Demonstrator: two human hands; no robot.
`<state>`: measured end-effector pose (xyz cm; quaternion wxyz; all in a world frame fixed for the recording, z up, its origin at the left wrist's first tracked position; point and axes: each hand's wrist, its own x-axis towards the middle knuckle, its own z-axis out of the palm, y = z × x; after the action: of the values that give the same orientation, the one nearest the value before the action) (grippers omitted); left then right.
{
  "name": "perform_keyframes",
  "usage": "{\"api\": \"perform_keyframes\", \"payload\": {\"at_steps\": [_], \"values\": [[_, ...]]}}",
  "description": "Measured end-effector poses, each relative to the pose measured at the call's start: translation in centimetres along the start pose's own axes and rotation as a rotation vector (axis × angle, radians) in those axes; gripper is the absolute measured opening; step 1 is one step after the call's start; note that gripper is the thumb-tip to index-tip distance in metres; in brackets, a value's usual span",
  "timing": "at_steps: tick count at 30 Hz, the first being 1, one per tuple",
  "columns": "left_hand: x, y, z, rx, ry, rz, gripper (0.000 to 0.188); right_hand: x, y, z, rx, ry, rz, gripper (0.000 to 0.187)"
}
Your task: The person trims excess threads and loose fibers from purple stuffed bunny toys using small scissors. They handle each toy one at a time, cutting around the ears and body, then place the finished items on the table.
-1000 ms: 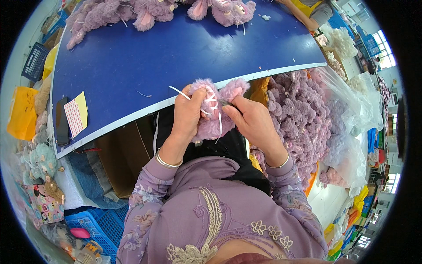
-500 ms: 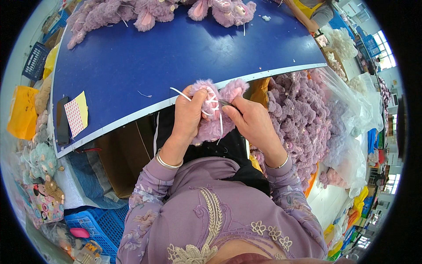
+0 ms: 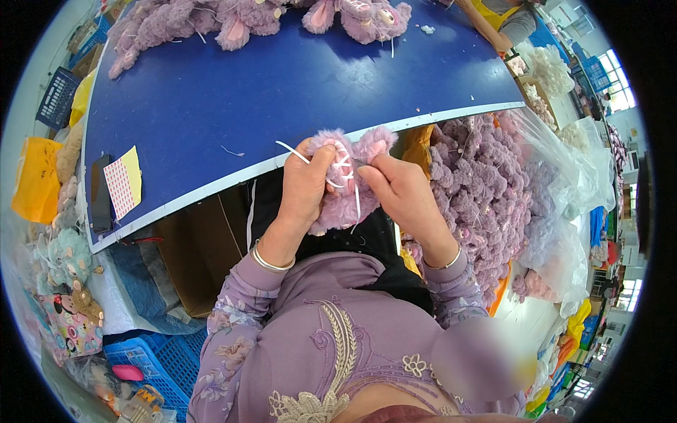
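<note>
Stretching away toward 12 o'clock, a blue table [image 3: 282, 77] is filling the view, with mauve plush toys [image 3: 243, 21] lying along its far side. At 3 o'clock from the hands, a heap of similar plush [image 3: 479, 190] is piling up beside the table.

From where I'm standing, a furry mauve plush piece [image 3: 338, 208] is hanging between the worker's hands at the near table edge. The left hand [image 3: 303, 185] is pinching it from 9 o'clock, thumb on top; the right hand [image 3: 405, 187] is pinching near a pink-lined flap [image 3: 377, 143] at 1 o'clock. Whether those fingers are hiding a tool, I cannot tell. White ribbon [image 3: 343, 169] is crisscrossing the front, one end poking toward 10 o'clock, another dangling toward 6.

I'm judging the piece light, soft and easily squashed, its ribbon probably slippery. Gripping beside the lacing, through the fur to the cloth, is looking safest; tugging the ribbon would be risking loosened crossings.
</note>
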<state>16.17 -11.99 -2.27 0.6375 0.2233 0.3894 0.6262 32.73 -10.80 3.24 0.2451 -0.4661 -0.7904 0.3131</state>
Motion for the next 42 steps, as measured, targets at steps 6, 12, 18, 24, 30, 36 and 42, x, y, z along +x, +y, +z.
{"api": "perform_keyframes", "payload": {"at_steps": [6,12,18,24,30,36,42], "values": [[0.0,0.0,0.0,-0.015,-0.019,-0.008,0.011,0.2,-0.4,-0.8,0.389,0.17,-0.075,0.008],[0.0,0.1,0.0,-0.03,0.038,0.0,0.012,1.7,2.5,-2.3,0.085,0.568,-0.09,0.011],[0.2,1.4,-0.4,-0.203,0.095,-0.045,0.019,-0.1,4.5,-5.6,0.619,0.309,0.115,0.019],[1.0,1.2,0.8,-0.359,0.195,-0.064,0.023,-1.8,3.6,0.7,0.5,-0.093,0.098,0.081],[1.1,0.7,0.0,-0.148,-0.213,-0.018,0.034,-0.5,2.9,0.8,0.666,-0.084,0.157,0.06],[0.8,-0.2,0.0,0.139,-0.177,0.07,0.044,-1.1,4.1,0.7,0.665,-0.042,0.334,0.04],[1.1,-0.1,0.7,0.079,-0.07,0.093,0.047,-1.6,3.0,1.1,0.368,0.079,0.05,0.028]]}}
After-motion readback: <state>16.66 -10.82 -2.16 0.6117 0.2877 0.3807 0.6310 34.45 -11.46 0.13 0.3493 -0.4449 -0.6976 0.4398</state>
